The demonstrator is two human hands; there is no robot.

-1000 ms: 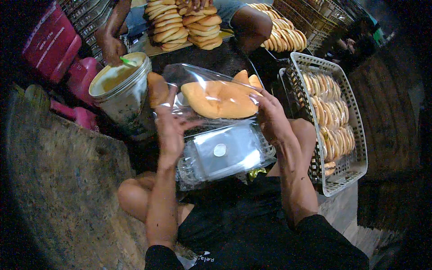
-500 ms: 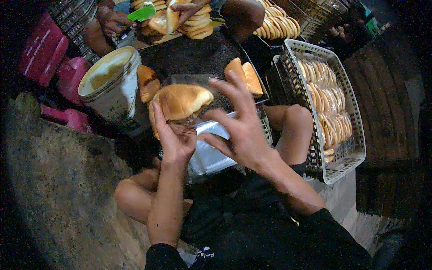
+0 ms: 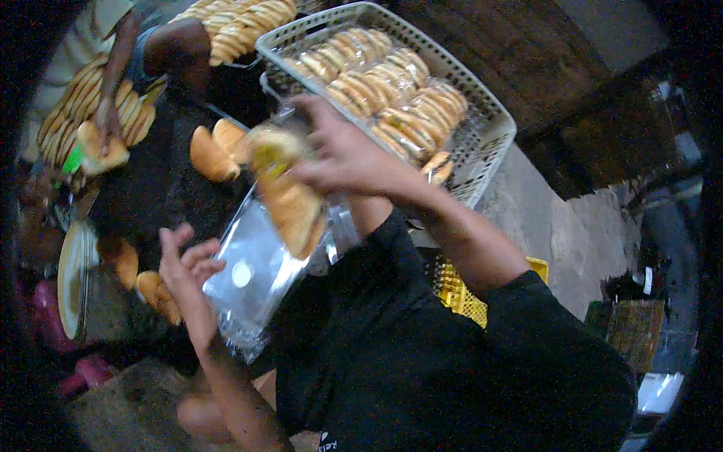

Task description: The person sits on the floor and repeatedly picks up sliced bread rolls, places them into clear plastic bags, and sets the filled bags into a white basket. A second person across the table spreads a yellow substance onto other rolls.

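The right hand [image 3: 346, 151] has moved a bun [image 3: 290, 207] near the crate rim [image 3: 500, 154].

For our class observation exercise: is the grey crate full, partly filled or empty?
Partly filled: wrapped buns lie in rows inside the grey crate, while bare crate shows beside them.

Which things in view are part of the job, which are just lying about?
Part of the job, by the look of it:
- bun in the right hand
- clear bags
- bagged buns in pale crate

Probably just lying about:
- yellow crate
- pink plastic thing
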